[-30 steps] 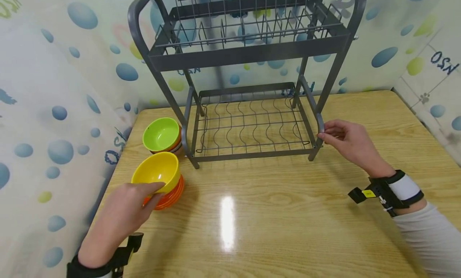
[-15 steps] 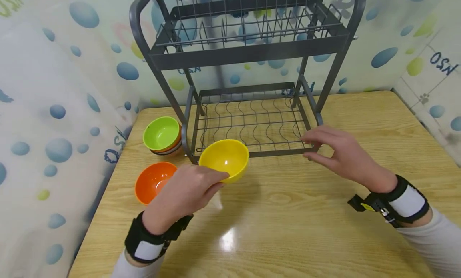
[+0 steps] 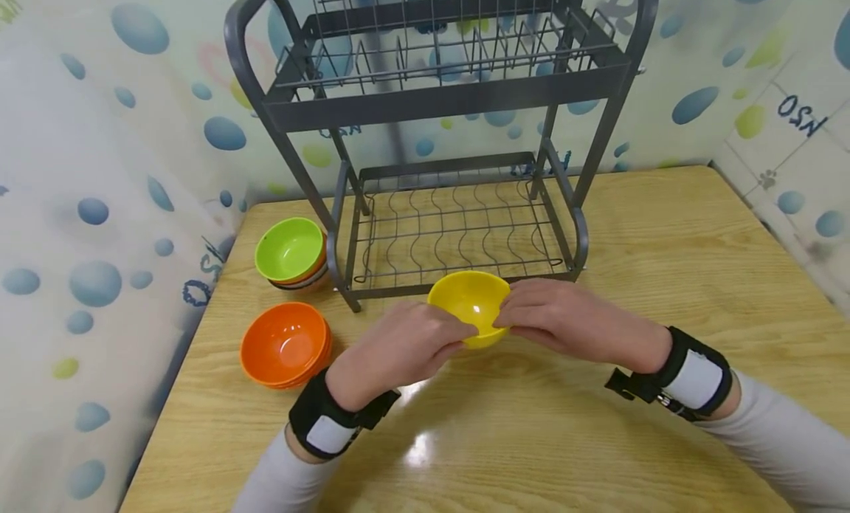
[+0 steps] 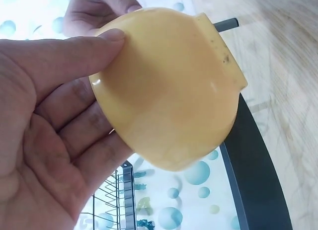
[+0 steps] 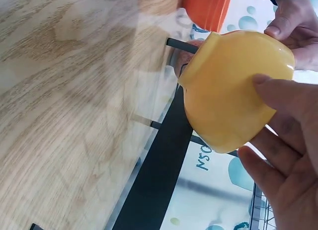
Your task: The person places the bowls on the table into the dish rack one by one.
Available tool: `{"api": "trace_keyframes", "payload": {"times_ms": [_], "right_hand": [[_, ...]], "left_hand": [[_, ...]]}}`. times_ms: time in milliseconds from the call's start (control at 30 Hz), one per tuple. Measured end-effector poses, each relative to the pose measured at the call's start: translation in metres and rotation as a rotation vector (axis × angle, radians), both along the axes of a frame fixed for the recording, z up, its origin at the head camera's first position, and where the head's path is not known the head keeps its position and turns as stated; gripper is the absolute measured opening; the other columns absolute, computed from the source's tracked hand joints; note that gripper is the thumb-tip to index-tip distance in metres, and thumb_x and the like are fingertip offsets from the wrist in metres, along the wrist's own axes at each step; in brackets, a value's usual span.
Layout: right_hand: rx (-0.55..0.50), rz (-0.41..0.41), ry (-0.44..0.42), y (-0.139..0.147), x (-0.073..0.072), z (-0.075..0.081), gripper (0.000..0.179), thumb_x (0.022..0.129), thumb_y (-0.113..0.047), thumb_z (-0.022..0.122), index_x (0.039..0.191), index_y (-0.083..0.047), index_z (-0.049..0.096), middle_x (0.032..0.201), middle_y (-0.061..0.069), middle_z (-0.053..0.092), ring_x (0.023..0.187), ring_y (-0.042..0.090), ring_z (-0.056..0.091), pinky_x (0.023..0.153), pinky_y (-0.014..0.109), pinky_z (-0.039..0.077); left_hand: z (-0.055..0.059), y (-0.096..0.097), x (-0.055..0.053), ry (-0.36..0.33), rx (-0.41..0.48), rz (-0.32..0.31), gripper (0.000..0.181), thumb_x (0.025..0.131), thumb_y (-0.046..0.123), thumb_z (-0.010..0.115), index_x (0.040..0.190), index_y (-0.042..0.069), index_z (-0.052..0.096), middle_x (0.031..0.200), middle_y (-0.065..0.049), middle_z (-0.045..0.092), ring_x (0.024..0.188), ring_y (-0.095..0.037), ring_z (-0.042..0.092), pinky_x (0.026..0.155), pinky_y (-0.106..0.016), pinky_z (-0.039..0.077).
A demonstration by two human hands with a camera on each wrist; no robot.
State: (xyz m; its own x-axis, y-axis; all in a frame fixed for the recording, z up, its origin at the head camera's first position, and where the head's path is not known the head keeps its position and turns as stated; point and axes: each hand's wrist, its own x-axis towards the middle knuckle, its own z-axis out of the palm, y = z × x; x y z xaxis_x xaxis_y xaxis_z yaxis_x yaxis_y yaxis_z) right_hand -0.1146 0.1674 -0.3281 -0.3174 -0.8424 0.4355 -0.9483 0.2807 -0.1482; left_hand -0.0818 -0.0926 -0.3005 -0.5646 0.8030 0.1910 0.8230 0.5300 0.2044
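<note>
Both hands hold one yellow bowl (image 3: pixel 468 295) in front of the dish rack's lower tier. My left hand (image 3: pixel 408 341) pinches its near left rim, thumb on the outside and fingers over the inside. On the right side of the rim, my right hand (image 3: pixel 564 317) grips it the same way. The left wrist view shows the bowl's smooth outer side and foot ring (image 4: pixel 226 53), with the left thumb (image 4: pixel 74 58) flat against it. From the right wrist, the right thumb (image 5: pixel 288 93) presses the bowl's outer wall.
A grey two-tier dish rack (image 3: pixel 445 100) stands at the back of the wooden table (image 3: pixel 531 439), against a patterned wall. Left of it are a stack of orange bowls (image 3: pixel 282 343) and a stack topped by a green bowl (image 3: pixel 290 249).
My left hand has lifted the yellow bowl off the orange stack and carried it right. My right hand has left the rack's side and taken hold of the bowl too.
</note>
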Motion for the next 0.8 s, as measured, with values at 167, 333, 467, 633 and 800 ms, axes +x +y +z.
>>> {"api": "trace_keyframes", "payload": {"times_ms": [167,333,467,633,800], "right_hand": [[-0.032,0.006,0.0,0.0,-0.007,0.009,0.021,0.09,-0.027,0.061,0.103,-0.014,0.072,0.103,-0.005,0.073,0.099,0.013,0.066,0.088,0.035,0.055],[-0.055,-0.036,-0.027,0.002,-0.023,0.026,0.021,0.084,-0.02,0.069,0.103,-0.011,0.073,0.1,-0.002,0.074,0.091,0.014,0.068,0.08,0.033,0.057],[-0.071,-0.151,-0.073,0.001,-0.04,0.038,0.029,0.077,-0.011,0.076,0.105,-0.007,0.073,0.097,0.005,0.075,0.085,0.018,0.069,0.076,0.035,0.058],[-0.135,-0.338,-0.227,-0.009,-0.063,0.054,0.032,0.085,-0.013,0.07,0.115,-0.003,0.069,0.102,0.013,0.074,0.086,0.021,0.07,0.074,0.037,0.057],[-0.221,-0.478,-0.482,-0.022,-0.088,0.067,0.034,0.092,-0.022,0.063,0.124,-0.012,0.066,0.112,0.008,0.071,0.095,0.016,0.067,0.085,0.036,0.053]], "left_hand": [[0.003,0.0,-0.002,0.048,0.038,0.023,0.016,0.091,0.015,0.062,0.104,0.016,0.072,0.093,0.006,0.072,0.08,-0.005,0.063,0.072,-0.022,0.053],[0.007,-0.006,-0.004,0.272,0.243,0.03,0.031,0.088,0.012,0.066,0.119,0.013,0.067,0.119,-0.003,0.066,0.109,-0.018,0.062,0.095,-0.03,0.051],[0.012,-0.009,-0.006,0.336,0.34,0.036,0.029,0.089,0.012,0.066,0.118,0.01,0.068,0.12,-0.006,0.065,0.111,-0.019,0.061,0.096,-0.029,0.05],[0.003,-0.01,-0.015,0.26,0.272,0.15,0.026,0.092,0.016,0.062,0.116,0.009,0.069,0.116,-0.004,0.067,0.108,-0.017,0.06,0.094,-0.029,0.051],[-0.014,-0.011,-0.03,0.202,0.141,0.317,0.026,0.092,0.016,0.062,0.117,0.009,0.069,0.117,-0.004,0.066,0.108,-0.018,0.061,0.092,-0.031,0.052]]}}
